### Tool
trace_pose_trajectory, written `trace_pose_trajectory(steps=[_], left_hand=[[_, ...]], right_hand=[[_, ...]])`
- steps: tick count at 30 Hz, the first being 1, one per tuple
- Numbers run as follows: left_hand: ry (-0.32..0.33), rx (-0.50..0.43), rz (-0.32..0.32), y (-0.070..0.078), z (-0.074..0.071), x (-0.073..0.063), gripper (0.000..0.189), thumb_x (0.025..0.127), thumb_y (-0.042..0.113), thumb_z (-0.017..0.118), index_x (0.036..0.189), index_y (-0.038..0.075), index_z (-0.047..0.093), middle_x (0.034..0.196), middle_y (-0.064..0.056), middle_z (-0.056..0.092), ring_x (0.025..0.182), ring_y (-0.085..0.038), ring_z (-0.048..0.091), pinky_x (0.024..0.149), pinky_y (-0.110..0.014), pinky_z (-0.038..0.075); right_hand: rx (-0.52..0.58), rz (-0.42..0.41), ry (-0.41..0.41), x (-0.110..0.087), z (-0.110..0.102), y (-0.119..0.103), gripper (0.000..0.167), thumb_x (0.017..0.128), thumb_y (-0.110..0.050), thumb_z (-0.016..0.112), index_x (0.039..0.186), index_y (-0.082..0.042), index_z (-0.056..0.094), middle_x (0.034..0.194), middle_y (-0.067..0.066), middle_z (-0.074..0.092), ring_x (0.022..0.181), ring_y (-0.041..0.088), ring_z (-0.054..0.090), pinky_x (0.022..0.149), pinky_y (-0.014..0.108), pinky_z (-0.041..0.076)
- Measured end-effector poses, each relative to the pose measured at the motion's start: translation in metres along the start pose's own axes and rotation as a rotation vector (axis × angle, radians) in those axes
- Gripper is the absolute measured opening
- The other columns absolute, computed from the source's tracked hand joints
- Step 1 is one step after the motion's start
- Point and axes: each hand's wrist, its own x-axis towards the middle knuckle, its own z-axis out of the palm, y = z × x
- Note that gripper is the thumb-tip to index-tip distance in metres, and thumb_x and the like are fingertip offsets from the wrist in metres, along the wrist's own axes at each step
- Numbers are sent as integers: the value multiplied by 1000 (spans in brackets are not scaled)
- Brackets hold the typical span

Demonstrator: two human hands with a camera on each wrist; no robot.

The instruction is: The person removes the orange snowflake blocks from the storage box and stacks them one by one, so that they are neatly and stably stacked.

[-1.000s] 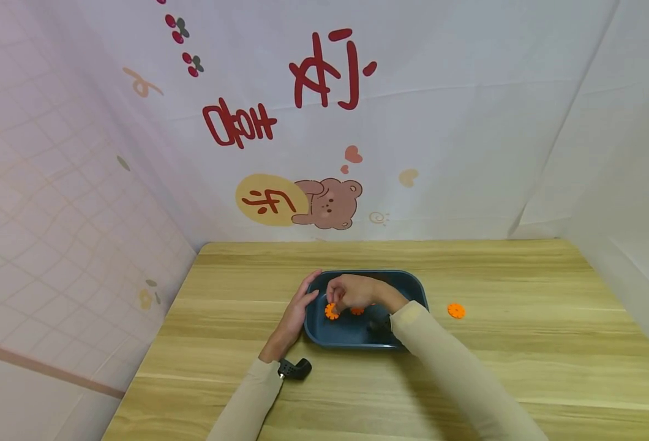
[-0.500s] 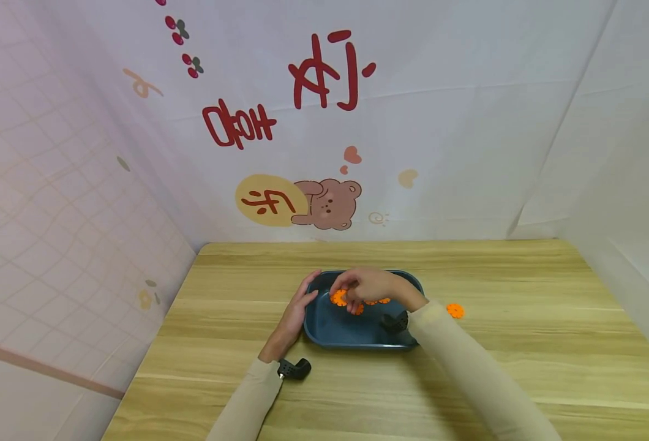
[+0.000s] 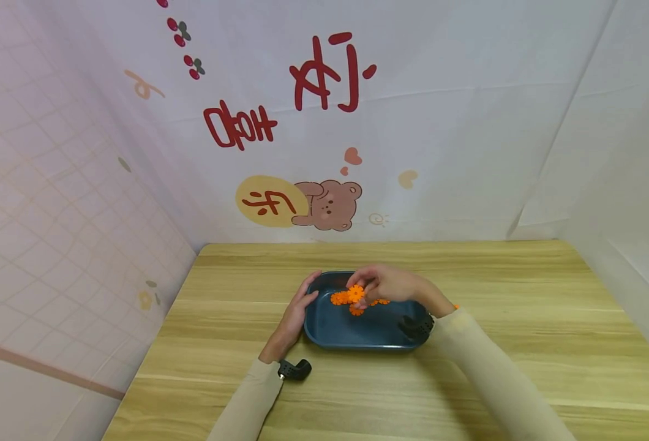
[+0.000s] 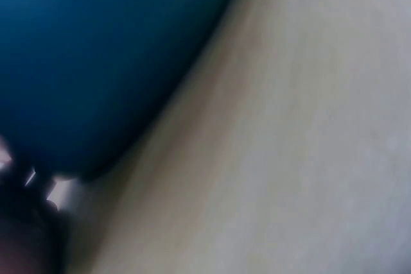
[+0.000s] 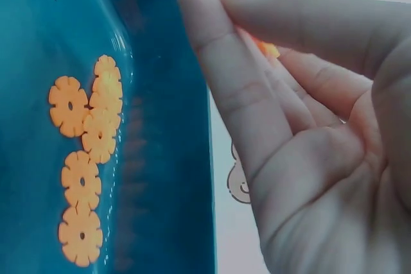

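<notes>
My right hand (image 3: 387, 283) is over the far side of a dark blue tray (image 3: 357, 343) and pinches an orange notched disc (image 3: 356, 293), a flower-shaped building piece. In the right wrist view, the fingers hide most of that disc and only an orange sliver shows behind them. Several similar orange discs (image 5: 82, 181) lie on the tray floor near its far wall, some overlapping. My left hand (image 3: 293, 318) rests against the tray's left end, fingers extended along the outside and thumb over the rim. The left wrist view shows only the tray's blurred outer wall (image 4: 96, 62) and tabletop.
The tray stands on a wood-grain table (image 3: 247, 275). Beyond my right wrist, the edge of another orange disc (image 3: 457, 307) peeks out, mostly covered by the arm. A white printed wall cover (image 3: 457, 153) rises behind the table, with another at each side.
My right hand has shifted right and slightly farther back, with an orange disc now between its fingers above the tray. It uncovers discs at the tray's left. My left hand stays put.
</notes>
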Motion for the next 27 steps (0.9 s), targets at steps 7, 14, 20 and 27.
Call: trace_pose_trajectory(steps=[7, 14, 20, 27], left_hand=[[3, 3, 6, 1, 0, -1, 48, 106, 19, 38, 153, 13, 37, 163, -4, 24, 151, -24, 15, 121, -49, 9], [2, 4, 8, 1, 0, -1, 48, 106, 19, 38, 153, 14, 37, 163, -4, 24, 150, -24, 15, 121, -49, 9], [2, -4, 9, 1, 1, 0, 49, 106, 16, 37, 154, 9, 34, 163, -5, 23, 150, -25, 15, 121, -49, 9], [-2, -9, 11, -1, 1, 1, 48, 106, 16, 38, 154, 11, 35, 163, -6, 23, 150, -25, 15, 121, -49, 8]], right_hand=[[24, -16, 32, -17, -6, 3, 40, 89, -3, 66, 128, 6, 57, 95, 12, 73, 94, 41, 69, 86, 49, 55], [-21, -82, 80, -37, -14, 8, 34, 90, -4, 67, 123, -2, 59, 94, 14, 68, 83, 39, 64, 78, 38, 57], [-149, -157, 220, -53, -20, 22, 28, 90, -11, 72, 117, -12, 64, 90, 8, 59, 71, 20, 53, 63, 27, 47], [-260, -119, 392, -74, -24, 34, 27, 88, -25, 76, 113, -19, 67, 93, 1, 60, 81, 19, 53, 68, 27, 46]])
